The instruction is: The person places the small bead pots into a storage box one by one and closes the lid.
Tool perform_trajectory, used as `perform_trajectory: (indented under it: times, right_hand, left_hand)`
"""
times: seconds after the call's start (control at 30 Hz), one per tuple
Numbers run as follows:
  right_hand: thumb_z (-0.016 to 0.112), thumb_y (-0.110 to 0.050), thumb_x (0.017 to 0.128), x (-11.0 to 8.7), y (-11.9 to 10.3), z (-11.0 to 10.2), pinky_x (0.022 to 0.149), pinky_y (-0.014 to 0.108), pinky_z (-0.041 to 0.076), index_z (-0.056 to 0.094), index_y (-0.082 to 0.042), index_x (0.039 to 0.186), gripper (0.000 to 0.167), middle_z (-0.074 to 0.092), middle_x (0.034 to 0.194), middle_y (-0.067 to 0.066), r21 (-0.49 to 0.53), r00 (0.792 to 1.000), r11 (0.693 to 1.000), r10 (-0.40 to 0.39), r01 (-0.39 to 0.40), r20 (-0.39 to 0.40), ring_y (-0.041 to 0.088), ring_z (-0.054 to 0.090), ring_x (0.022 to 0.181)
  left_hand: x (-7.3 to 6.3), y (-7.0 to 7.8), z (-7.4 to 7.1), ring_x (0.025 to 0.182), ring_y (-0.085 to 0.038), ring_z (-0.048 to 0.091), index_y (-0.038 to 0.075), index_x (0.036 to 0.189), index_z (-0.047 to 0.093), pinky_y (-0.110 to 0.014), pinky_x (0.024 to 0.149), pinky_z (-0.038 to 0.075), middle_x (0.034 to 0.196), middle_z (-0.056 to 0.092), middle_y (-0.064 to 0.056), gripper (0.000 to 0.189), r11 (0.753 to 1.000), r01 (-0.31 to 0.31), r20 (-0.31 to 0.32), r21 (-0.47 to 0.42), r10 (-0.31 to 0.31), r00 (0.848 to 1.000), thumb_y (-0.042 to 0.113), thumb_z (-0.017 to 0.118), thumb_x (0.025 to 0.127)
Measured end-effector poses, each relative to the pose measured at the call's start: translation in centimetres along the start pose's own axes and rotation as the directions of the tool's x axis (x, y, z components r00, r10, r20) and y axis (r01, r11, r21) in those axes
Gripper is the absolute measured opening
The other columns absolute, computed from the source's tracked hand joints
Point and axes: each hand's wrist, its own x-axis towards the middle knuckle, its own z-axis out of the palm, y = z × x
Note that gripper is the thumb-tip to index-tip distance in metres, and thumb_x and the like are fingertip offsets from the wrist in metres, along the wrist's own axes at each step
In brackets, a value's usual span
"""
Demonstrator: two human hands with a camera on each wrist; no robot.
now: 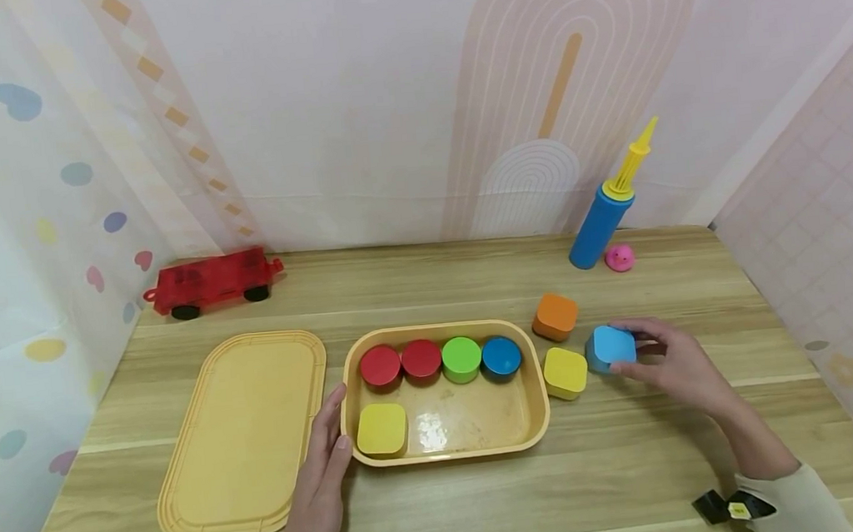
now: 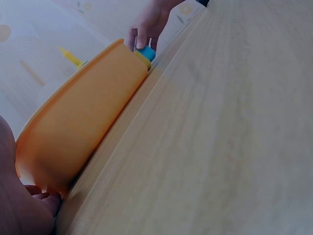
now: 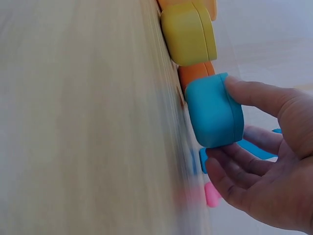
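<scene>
My right hand holds a light blue rounded-square block between thumb and fingers, right of the tray. In the right wrist view a seam runs round this block near its top. A yellow block and an orange block stand close by on its left. Against the left end of a pale orange tray rests my left hand, its fingers along the outer wall. Inside the tray, two red round pieces, a green one and a blue one line the far side; a yellow block sits front left.
A flat pale orange lid lies left of the tray. At the back left stands a red toy wagon. A blue and yellow hand pump and a small pink toy duck stand at the back right, near the patterned curtain.
</scene>
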Motion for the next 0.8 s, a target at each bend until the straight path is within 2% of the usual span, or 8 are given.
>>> perform_trajectory:
  times: [0.27,0.5,0.67,0.8]
  right_hand:
    - [0.086,-0.009,0.099,-0.5,-0.5,-0.6,0.094,0.011,0.056,0.062,0.006,0.150,0.058,0.062,0.146,0.028,0.031,0.999,0.999,0.020,-0.019,-0.040,0.040,0.064,0.121]
    - [0.086,-0.005,0.097,-0.9,-0.9,-0.9,0.091,0.009,0.056,0.065,0.003,0.149,0.056,0.063,0.144,0.023,0.062,0.994,0.997,-0.033,0.040,-0.106,0.003,0.057,0.114]
    - [0.085,-0.002,0.097,-1.2,-1.6,-1.1,0.090,0.009,0.056,0.065,0.002,0.149,0.056,0.061,0.144,0.017,0.065,0.989,0.995,-0.063,0.073,-0.136,0.003,0.055,0.116]
    - [0.086,0.001,0.095,-1.3,-2.2,-1.2,0.090,0.010,0.057,0.066,0.001,0.148,0.056,0.061,0.141,0.007,0.078,0.983,0.991,-0.092,0.105,-0.160,0.005,0.056,0.117]
  left_hand:
    - [0.0,-0.1,0.0,0.156,0.013,0.025,0.016,0.176,0.029,-0.003,0.118,0.027,0.182,0.027,-0.014,0.054,1.000,-0.009,-0.001,-0.002,0.009,1.000,0.016,0.038,0.122]
    - [-0.1,0.0,0.0,0.156,0.014,0.026,0.016,0.175,0.029,-0.002,0.118,0.027,0.182,0.027,-0.014,0.054,1.000,-0.008,-0.004,0.004,0.008,1.000,0.016,0.039,0.122]
    - [0.0,0.0,0.0,0.155,0.014,0.026,0.016,0.175,0.030,-0.002,0.118,0.027,0.181,0.028,-0.014,0.054,1.000,-0.009,-0.007,0.007,0.009,1.000,0.016,0.039,0.122]
    - [0.0,0.0,0.0,0.155,0.014,0.026,0.016,0.175,0.029,-0.002,0.118,0.027,0.181,0.028,-0.015,0.054,1.000,-0.010,-0.006,0.004,0.010,1.000,0.016,0.039,0.122]
